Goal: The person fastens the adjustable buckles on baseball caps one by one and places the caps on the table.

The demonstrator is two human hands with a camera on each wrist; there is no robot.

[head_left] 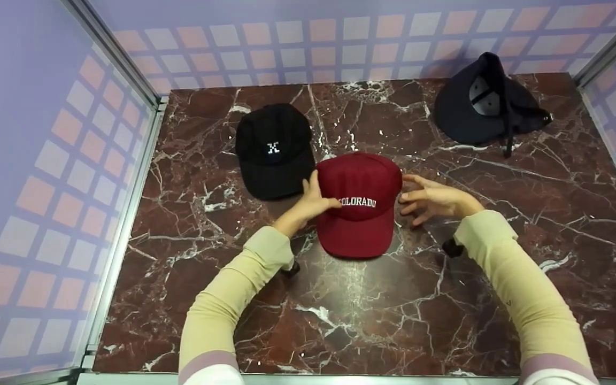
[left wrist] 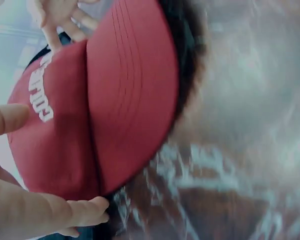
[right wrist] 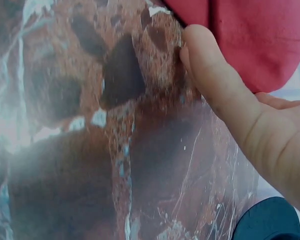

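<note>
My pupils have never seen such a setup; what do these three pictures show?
No machine here: these are one person's bare left hand and right hand. The widest picture comes from a camera worn on the head; the others, from one on each wrist. On the marbled surface sit a red cap, a black cap beside it, and a dark cap farther back, its inside showing. The left hand touches the red cap, thumb over its front; the right hand is at the opposite side. Neither plainly grips it.

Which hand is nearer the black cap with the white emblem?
Left. The left hand is beside the black cap; the right hand is across the red cap from it.
</note>
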